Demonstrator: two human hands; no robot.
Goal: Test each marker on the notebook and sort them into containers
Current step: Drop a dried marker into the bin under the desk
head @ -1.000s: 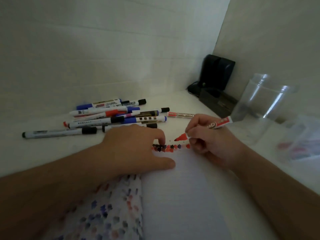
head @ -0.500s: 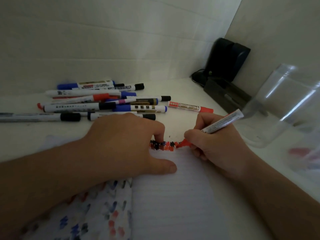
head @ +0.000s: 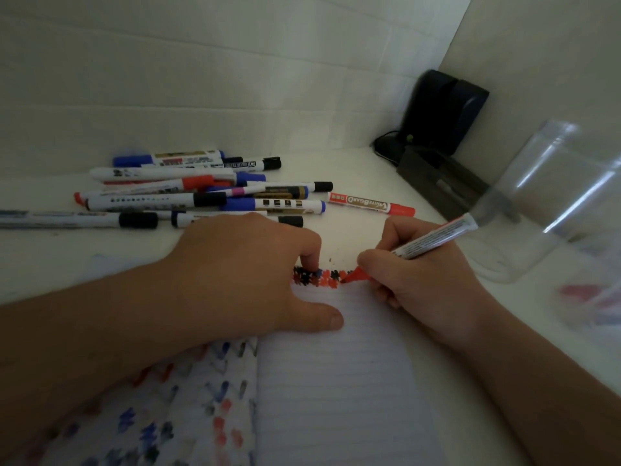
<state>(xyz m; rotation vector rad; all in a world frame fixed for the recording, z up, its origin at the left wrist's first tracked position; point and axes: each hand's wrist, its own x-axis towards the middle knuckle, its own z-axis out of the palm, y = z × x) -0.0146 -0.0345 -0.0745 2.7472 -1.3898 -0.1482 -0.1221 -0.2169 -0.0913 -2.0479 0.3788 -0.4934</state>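
An open lined notebook (head: 336,381) lies in front of me, with a row of black, blue and red marks (head: 319,279) along its top line. My right hand (head: 423,280) grips an uncapped red marker (head: 433,240) like a pen, its red tip touching the page at the right end of that row. My left hand (head: 248,274) presses down on the notebook, fingertips by the marks and thumb stretched across the page. A pile of several markers (head: 201,193) lies on the white table behind my left hand. One capped red marker (head: 369,204) lies apart to their right.
A clear plastic container (head: 544,210) stands at the right, just behind the marker's back end. Further right, something blurred with red in it (head: 591,297) shows. A black device with a cable (head: 440,112) sits in the back corner, a dark tray (head: 440,183) before it. White walls close off the back and right.
The red marker's tip came down from just above the page onto the right end of the row of marks. My left hand stayed pressed on the notebook. The view shifted closer.
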